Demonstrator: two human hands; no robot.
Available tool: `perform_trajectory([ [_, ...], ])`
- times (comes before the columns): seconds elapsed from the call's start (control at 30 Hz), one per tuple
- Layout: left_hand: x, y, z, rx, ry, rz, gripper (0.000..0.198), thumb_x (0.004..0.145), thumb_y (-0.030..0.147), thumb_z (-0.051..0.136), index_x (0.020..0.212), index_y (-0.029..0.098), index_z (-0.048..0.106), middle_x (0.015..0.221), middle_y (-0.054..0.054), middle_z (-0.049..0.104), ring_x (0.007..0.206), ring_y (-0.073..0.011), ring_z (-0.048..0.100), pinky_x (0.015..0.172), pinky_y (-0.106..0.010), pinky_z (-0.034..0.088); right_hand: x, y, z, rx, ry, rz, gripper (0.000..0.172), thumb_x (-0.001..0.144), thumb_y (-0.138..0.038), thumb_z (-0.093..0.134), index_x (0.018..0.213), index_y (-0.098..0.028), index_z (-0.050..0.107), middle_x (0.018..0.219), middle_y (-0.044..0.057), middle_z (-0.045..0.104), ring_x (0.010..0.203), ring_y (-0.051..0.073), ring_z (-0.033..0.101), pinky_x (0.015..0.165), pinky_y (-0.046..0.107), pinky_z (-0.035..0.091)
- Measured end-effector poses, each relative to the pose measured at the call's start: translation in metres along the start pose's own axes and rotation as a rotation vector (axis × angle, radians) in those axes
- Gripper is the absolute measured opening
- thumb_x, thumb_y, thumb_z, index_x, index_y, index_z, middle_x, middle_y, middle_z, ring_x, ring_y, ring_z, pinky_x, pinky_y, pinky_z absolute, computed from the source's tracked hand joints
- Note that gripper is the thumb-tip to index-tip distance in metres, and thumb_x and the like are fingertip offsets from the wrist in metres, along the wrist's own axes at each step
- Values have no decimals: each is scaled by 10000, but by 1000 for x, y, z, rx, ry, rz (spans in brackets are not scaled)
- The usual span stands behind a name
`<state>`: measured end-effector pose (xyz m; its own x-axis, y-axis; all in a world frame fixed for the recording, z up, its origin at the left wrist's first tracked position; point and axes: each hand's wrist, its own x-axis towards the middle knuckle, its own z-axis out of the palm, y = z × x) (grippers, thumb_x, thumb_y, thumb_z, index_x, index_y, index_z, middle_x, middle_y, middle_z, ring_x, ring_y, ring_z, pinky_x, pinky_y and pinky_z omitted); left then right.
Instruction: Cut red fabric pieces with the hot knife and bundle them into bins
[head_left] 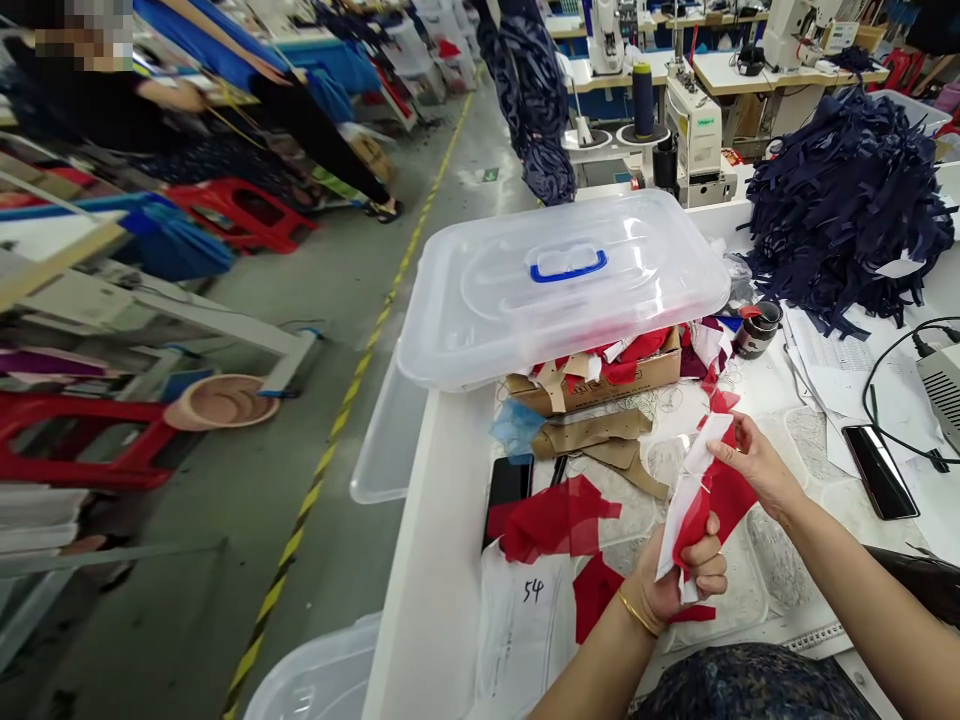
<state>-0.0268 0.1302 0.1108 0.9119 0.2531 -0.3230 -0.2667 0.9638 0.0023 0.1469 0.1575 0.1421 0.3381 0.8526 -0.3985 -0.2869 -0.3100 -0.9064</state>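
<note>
Red and white fabric pieces [699,490] are held up over the worktable between both hands. My left hand [686,575], with a gold bangle at its wrist, wraps its fingers round the lower end. Higher up, my right hand [754,462] pinches the edge between thumb and fingers. More red fabric [559,518] lies on the table to the left, partly over a white sheet [525,620] marked "54". Brown pattern pieces [596,437] with small holes lie beyond the hands, before a cardboard box [622,388] of red and white scraps.
A clear plastic lid [517,300] with a blue handle rests above the box. A dark blue pile of fabric strips [844,210] stands at the back right. A phone [879,472] and papers [832,370] lie at right. Left is an aisle with a yellow-black line [330,450]; people are beyond it.
</note>
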Motion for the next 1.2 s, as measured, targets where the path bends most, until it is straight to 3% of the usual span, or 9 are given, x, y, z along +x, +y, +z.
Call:
perform_trajectory([
  [0.1,2,-3,-2,8,-36,-48,104,856,245,622,812,153,599,439,106,235,406,-62,125,463,-161,239,-5,-5,7,51,-96,86,547,497,-491,903,910,-215,674,947,32,738,867,190,662,819,325,531],
  [0.2,6,-1,-4,87,61,-3,228,860,356,636,897,131,643,528,46,472,427,-63,356,543,-202,390,-7,-10,10,76,-112,157,474,481,-487,906,772,-192,675,763,23,735,675,175,655,694,320,541],
  [0.3,5,5,-5,144,217,77,536,872,623,550,902,100,662,754,-80,657,600,-145,593,721,-332,508,-6,-10,9,67,-39,129,469,454,-462,916,761,-198,679,709,9,726,609,174,640,622,315,534],
  [0.4,1,10,-4,169,326,131,705,807,767,526,985,99,668,865,-131,708,769,-240,681,857,-437,521,-3,-7,6,39,8,98,492,435,-454,915,797,-209,688,744,10,739,637,193,657,616,324,544],
  [0.6,-3,12,-6,333,534,276,490,575,459,907,879,125,717,845,-90,754,848,-253,711,881,-373,543,2,5,1,-26,-12,83,521,466,-443,895,881,-220,672,851,16,760,768,238,701,711,370,584],
  [0.93,-2,12,-14,642,640,472,499,611,547,834,895,152,724,887,-92,762,809,-259,703,740,-354,549,3,16,1,-80,-108,145,507,523,-426,880,912,-234,618,884,16,757,774,222,697,731,365,577],
  [1.03,-3,10,-22,993,742,640,307,754,443,740,894,171,722,888,-79,746,830,-242,681,754,-347,533,3,21,-2,-94,-118,149,498,514,-421,884,895,-226,631,892,28,755,807,239,699,767,390,573],
  [1.13,-5,8,-28,1452,838,1001,110,849,229,603,881,199,704,855,-55,701,824,-208,635,754,-334,512,2,27,-5,-126,-129,128,482,521,-405,883,916,-219,678,1001,63,755,975,291,691,896,447,544],
  [1.2,-7,8,-29,1718,843,1262,207,845,89,524,890,207,688,841,-48,672,804,-188,595,734,-317,497,0,29,-6,-122,-120,110,505,529,-400,880,969,-227,702,1075,73,745,1060,309,668,959,470,515],
])
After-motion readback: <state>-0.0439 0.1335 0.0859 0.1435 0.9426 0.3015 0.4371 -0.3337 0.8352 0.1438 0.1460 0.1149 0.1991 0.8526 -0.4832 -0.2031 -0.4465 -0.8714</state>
